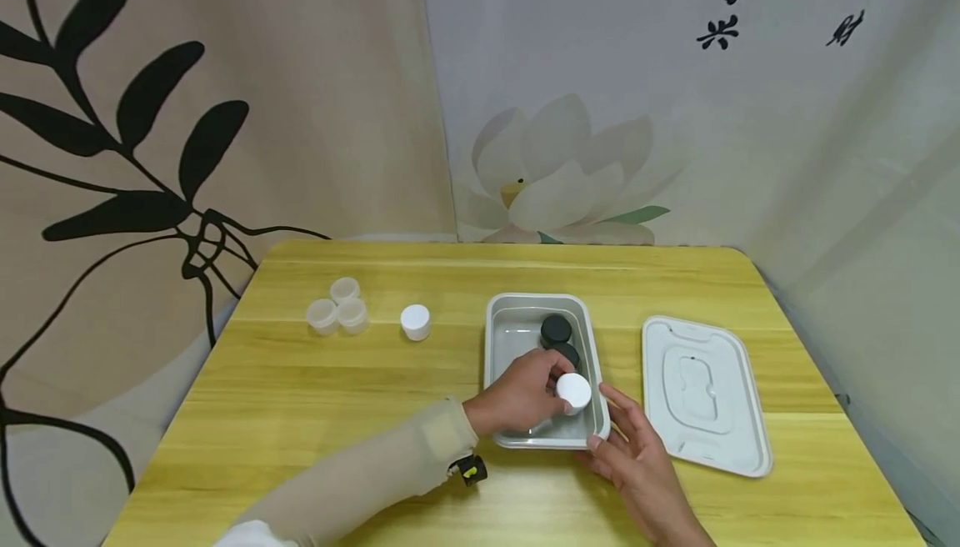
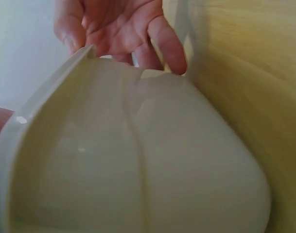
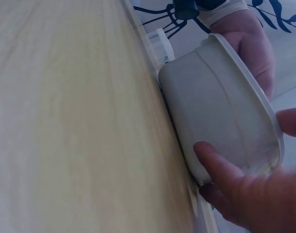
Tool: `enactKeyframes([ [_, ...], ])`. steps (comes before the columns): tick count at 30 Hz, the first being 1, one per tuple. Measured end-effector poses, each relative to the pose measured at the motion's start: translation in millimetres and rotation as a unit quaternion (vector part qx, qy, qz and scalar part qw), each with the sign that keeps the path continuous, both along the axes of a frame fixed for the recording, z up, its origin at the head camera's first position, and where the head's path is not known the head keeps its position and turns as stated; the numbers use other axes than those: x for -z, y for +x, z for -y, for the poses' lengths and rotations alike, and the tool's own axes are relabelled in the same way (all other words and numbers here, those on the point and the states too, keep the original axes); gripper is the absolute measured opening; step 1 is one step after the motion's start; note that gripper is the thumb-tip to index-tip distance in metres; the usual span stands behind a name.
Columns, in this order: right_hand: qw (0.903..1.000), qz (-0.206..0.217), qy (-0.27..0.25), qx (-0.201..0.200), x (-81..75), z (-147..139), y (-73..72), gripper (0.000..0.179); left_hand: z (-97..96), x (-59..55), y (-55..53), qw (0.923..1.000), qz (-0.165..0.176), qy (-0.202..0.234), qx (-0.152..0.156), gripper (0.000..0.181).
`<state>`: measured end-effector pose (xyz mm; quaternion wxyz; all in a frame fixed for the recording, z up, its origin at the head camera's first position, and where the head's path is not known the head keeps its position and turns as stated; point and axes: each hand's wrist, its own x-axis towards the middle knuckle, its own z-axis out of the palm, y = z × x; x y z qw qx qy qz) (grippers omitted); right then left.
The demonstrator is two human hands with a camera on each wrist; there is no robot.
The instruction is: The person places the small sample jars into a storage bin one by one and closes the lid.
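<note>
Wood-grain table (image 1: pixel 300 397), printed curtain (image 1: pixel 337 72) behind. Pinching white container (image 1: pixel 573 393) in left hand (image 1: pixel 525 390) inside grey bin (image 1: pixel 515 343), near black ones (image 1: pixel 556 329); gripping its corner with right hand (image 1: pixel 637 468), fingers apart. Probably mid-placing, so likely calls for gentle release.

Lid (image 1: pixel 705 397) right of tray (image 1: pixel 536 298), 3 cups (image 1: pixel 352 315) left, 2 jars (image 1: pixel 556 329) apparently inside
</note>
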<state>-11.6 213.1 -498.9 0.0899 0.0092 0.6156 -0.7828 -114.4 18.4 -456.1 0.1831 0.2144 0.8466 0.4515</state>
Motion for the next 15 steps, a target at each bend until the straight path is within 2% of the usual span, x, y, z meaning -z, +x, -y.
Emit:
enactKeyframes([
  [9, 0.9997, -0.022, -0.012, -0.006, 0.3, 1.2, -0.8, 0.072, -2.5, 1.9, 1.8, 0.9978, -0.045, -0.048, -0.001, 0.034],
  [15, 0.9996, -0.023, -0.012, -0.005, 2.2, 2.1, -0.9, 0.073, -2.8, 2.8, 1.5, 0.9982, -0.031, -0.051, -0.004, 0.037],
])
